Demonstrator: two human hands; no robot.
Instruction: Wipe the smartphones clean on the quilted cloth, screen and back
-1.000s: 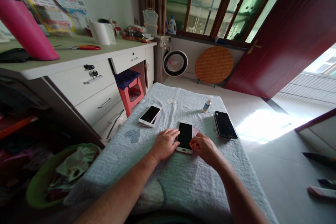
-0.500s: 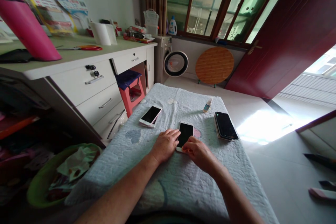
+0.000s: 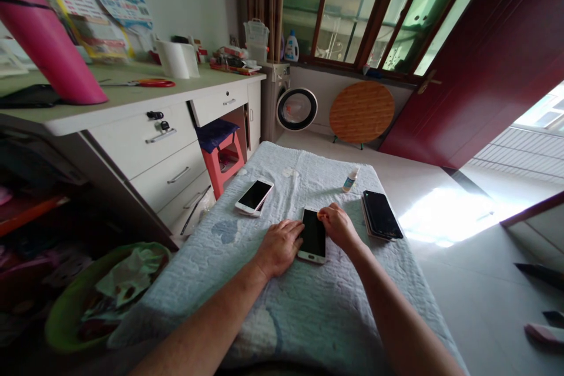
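A white-framed smartphone lies face up on the cloth-covered table between my hands, its screen dark. My left hand rests flat beside it, fingers stretched out and their tips touching its left edge. At the phone's upper right corner, my right hand is closed in a pinch over the screen. A small orange bit shows at those fingertips, too little of it to name. To the left lies another white phone on top of a second one. At the right, a black phone tops a stack.
A small spray bottle stands near the table's far right. The quilted cloth covers the table. Left of it are a desk with drawers, a red stool and a green basket. Behind stands a washing machine, its door open.
My right hand has moved up along the phone, from its bottom end to its upper right corner. My left hand stays at the left edge. The view has shifted slightly.
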